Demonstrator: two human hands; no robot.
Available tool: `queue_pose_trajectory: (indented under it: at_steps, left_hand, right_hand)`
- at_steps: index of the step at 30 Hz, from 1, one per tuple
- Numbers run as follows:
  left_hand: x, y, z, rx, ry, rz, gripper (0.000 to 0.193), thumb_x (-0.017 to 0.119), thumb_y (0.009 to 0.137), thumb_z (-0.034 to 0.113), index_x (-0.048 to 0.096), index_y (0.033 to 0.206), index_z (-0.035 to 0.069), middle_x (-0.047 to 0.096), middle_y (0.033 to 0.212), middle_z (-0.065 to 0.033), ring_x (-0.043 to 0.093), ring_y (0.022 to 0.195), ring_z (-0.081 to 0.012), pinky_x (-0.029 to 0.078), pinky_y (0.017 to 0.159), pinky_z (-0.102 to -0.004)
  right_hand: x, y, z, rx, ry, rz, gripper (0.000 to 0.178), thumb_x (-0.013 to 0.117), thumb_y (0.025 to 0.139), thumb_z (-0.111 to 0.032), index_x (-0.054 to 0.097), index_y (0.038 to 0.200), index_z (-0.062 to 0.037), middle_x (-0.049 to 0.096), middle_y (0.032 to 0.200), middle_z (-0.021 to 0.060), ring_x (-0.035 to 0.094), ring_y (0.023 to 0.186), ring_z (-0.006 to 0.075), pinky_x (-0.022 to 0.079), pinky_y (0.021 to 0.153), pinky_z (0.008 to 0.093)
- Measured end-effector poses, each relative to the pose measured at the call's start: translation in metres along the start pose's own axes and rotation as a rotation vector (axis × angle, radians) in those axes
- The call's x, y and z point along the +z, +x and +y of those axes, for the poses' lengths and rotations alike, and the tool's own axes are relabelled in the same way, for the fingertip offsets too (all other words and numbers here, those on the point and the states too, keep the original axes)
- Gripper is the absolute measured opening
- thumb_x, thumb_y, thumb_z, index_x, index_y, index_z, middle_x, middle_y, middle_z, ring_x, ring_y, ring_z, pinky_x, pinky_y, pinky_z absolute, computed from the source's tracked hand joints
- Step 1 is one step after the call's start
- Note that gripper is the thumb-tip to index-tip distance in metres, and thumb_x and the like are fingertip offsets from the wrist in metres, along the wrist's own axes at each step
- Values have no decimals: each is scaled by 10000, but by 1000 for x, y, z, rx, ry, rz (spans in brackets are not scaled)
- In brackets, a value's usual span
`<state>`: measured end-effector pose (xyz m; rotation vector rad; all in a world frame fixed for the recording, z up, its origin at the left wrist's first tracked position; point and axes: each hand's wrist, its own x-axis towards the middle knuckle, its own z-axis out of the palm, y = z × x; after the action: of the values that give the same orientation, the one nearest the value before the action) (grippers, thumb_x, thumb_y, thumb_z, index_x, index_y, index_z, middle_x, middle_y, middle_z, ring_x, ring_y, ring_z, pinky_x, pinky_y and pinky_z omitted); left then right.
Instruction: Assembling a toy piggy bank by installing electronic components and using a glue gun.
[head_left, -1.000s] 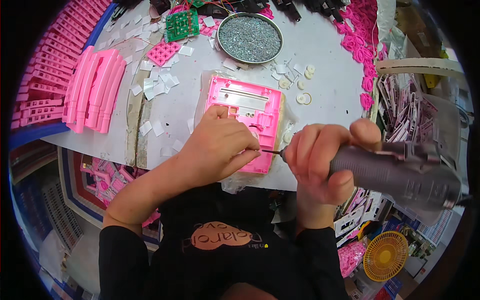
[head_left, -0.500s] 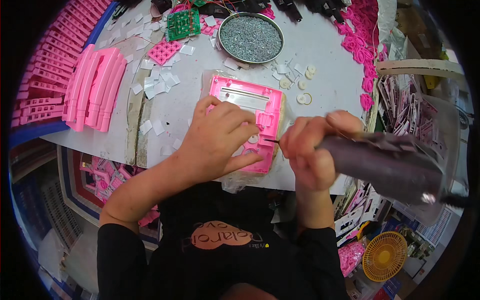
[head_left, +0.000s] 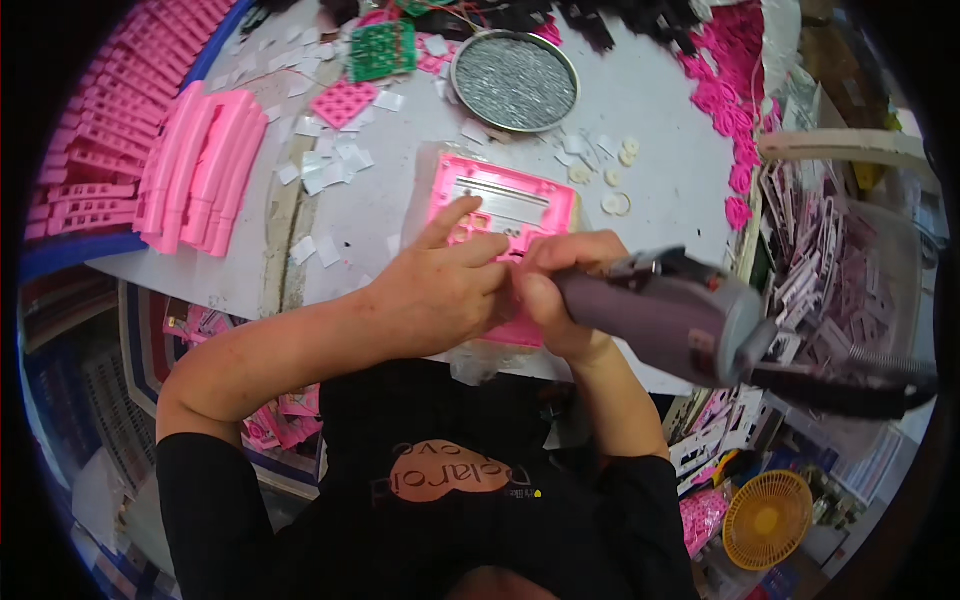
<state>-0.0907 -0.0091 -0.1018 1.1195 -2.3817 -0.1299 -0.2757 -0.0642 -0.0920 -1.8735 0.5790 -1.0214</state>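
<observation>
A pink plastic housing point(head_left: 558, 205) with a silvery slotted strip point(head_left: 505, 200) lies on a clear-wrapped pad on the bench. My left hand point(head_left: 435, 290) rests over its left and lower part, index finger stretched out onto it. The other fingers bend in near the middle of the housing, where their tips and whatever they pinch are hidden. Gripped in my right hand point(head_left: 568, 285) is a dark grey electric screwdriver point(head_left: 655, 320), its nose pointing left into the housing beside my left fingers. The bit's tip cannot be seen.
A round metal dish of small screws point(head_left: 515, 82) stands behind the housing. White paper squares point(head_left: 335, 165), cream round parts point(head_left: 612, 178) and a green circuit board point(head_left: 382, 50) lie around. Pink curved parts point(head_left: 200, 170) are stacked left; a yellow basket point(head_left: 768, 520) sits lower right.
My right hand has brought the screwdriver left, onto the housing. My left hand has shifted slightly down, its index finger straightened and its other fingers drawn in. The view has shifted a little.
</observation>
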Motion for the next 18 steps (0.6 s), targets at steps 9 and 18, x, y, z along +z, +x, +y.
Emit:
queue_pose_trajectory:
  at_steps: [9,18]
  left_hand:
    - [-6,-1,-12,-11,-115,31,121,718,757,221,684,832,133,651,963,-21,613,1007,-237,406,1033,-551]
    - [-58,-26,-149,-789,412,14,255,710,814,281,677,912,48,667,952,-137,639,893,-355,503,764,-457]
  right_hand:
    - [-9,18,-1,107,491,30,625,736,888,-209,429,1401,-25,486,614,15,451,512,126,404,483,288]
    - [-56,55,-34,31,581,200,600,667,883,-89,412,1415,24,506,628,35,454,517,116,406,480,282]
